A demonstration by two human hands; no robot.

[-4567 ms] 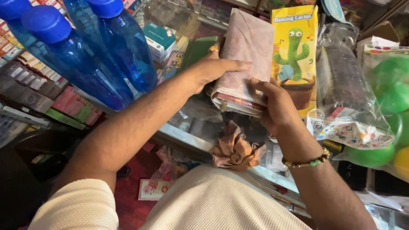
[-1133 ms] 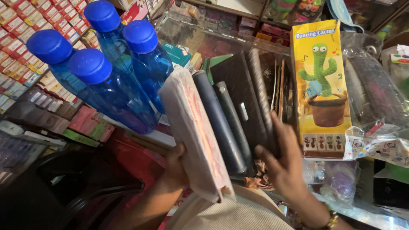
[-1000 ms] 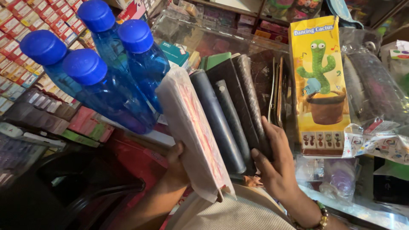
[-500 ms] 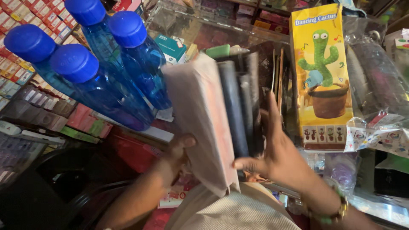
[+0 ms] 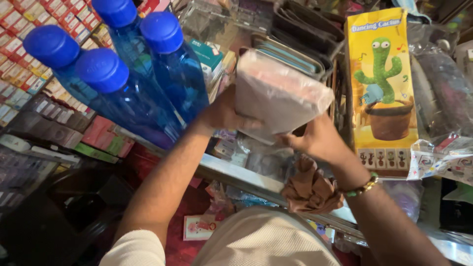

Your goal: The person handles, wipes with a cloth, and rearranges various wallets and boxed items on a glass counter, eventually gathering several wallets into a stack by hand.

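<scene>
- Plastic-wrapped and pale pink, the flat packet (image 5: 278, 96) sat between both hands, lifted clear of the shelf and tilted so its broad face turned up toward the camera.
- The left hand (image 5: 224, 112) was closed on the packet's left edge — fingers curled against the near side, the thumb tucked where I could not see it — which steadied that end.
- The right hand (image 5: 315, 140) cupped the lower right corner from beneath, fingers partly bent, so the weight rested on it rather than hanging from a pinch.
- Just behind the packet stood a row of dark flat cases (image 5: 300, 42) on edge, packed close, the way slim goods are stored to save room.
- 4 blue bottles (image 5: 143, 83) with blue caps leaned together at the left, near the left forearm but not touching the packet.
- At the right stood a tall yellow box (image 5: 382, 86) showing a green cactus toy, upright — its printed face outward.
- Below the right wrist lay a crumpled brown cloth (image 5: 310, 189) on the counter's edge (image 5: 236, 175).
</scene>
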